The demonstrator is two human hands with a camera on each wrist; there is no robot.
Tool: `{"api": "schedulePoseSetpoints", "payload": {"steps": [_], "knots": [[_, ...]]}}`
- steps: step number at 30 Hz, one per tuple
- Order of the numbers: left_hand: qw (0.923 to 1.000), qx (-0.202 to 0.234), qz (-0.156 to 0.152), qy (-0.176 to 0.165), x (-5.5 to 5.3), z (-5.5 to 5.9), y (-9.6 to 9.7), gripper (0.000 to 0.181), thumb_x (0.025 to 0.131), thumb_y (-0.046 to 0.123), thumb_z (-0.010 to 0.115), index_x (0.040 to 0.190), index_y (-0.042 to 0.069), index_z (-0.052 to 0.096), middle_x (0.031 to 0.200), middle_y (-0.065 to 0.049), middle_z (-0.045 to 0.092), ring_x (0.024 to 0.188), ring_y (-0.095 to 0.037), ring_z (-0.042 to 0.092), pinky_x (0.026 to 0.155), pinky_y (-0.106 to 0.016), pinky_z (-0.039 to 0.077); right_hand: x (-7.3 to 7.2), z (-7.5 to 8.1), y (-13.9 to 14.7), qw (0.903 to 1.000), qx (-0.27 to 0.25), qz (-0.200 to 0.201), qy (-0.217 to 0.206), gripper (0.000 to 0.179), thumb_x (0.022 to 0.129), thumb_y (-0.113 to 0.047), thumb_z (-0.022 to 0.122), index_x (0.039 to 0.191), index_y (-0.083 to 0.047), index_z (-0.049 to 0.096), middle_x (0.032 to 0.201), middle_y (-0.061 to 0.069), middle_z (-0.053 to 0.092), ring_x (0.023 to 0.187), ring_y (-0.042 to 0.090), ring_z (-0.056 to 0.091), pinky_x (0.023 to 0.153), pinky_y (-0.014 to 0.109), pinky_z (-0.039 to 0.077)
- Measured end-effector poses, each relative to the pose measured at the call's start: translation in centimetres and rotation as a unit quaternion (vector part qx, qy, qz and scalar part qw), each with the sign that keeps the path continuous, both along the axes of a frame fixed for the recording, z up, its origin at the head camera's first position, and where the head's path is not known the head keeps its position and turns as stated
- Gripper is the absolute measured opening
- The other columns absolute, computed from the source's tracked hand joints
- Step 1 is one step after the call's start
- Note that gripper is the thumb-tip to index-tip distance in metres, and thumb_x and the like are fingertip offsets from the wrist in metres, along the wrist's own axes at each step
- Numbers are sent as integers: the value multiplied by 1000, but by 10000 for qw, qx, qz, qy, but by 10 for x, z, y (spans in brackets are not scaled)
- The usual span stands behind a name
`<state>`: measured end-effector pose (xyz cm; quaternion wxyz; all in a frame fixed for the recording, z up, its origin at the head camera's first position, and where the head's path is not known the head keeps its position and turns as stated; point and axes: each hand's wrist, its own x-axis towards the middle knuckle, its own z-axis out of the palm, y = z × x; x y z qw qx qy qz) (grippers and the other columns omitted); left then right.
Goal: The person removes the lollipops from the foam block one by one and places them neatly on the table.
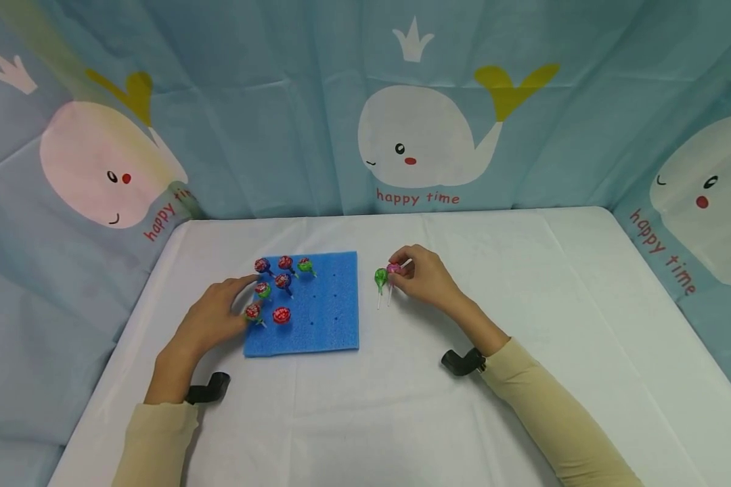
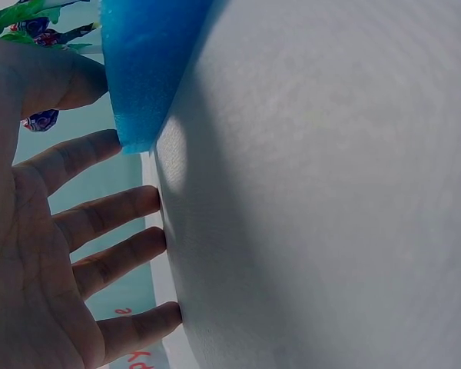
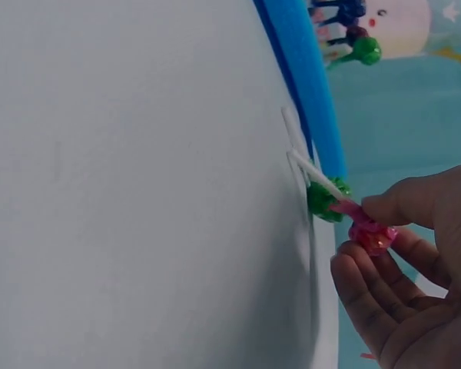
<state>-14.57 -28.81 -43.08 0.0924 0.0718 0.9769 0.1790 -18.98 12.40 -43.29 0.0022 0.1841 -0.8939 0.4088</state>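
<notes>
A pink-wrapped lollipop (image 3: 372,234) is pinched by its head between the thumb and fingers of my right hand (image 1: 425,276), its white stick pointing away from the palm. Right beside it, a green lollipop (image 1: 380,276) lies on the white table, stick toward me. My left hand (image 1: 215,312) rests at the left edge of a blue foam board (image 1: 335,336), fingers spread and fairly straight. In the left wrist view its thumb and index fingertip are right at the foam's side, the other fingertips at the table. Several lollipops stand in the board, including a red one (image 1: 281,315).
Small dark holes dot the right half of the foam board. The table (image 1: 353,419) has a white cloth cover. Behind and beside it hangs a light-blue curtain (image 1: 268,135) with whale prints. A black wrist mount (image 1: 463,362) sits on each arm.
</notes>
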Motion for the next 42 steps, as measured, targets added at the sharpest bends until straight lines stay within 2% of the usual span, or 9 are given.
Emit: {"api": "schedulePoseSetpoints", "payload": {"steps": [8,16,31,42], "knots": [[10000,48,-1,-37,0,0,1,82,82,11,66,161,13,44,162,-26,46,149,-53,38,114,-81,36,-4,-2,1,9996,286,29,-67,24,93,-12,78,114,-1,74,105,15,76,94,27,75,85,43,63],[10000,10,28,5,0,2,1,82,82,11,66,161,14,44,162,-26,46,148,-54,38,113,-82,36,-6,-6,1,9996,279,42,-57,22,95,-13,76,113,-2,75,105,14,78,93,25,76,86,42,64],[10000,28,24,-5,1,0,1,82,81,12,65,161,13,43,162,-26,45,148,-54,38,113,-81,36,-4,-8,-2,9994,340,-19,20,21,95,-13,75,113,-2,75,104,14,76,91,24,74,84,41,62],[10000,26,-43,61,1,0,0,81,81,12,65,160,12,44,160,-27,47,147,-54,40,113,-80,38,-2,-3,1,9985,536,-9,122,28,94,-13,75,119,1,73,110,18,74,99,30,75,89,46,63]]}}
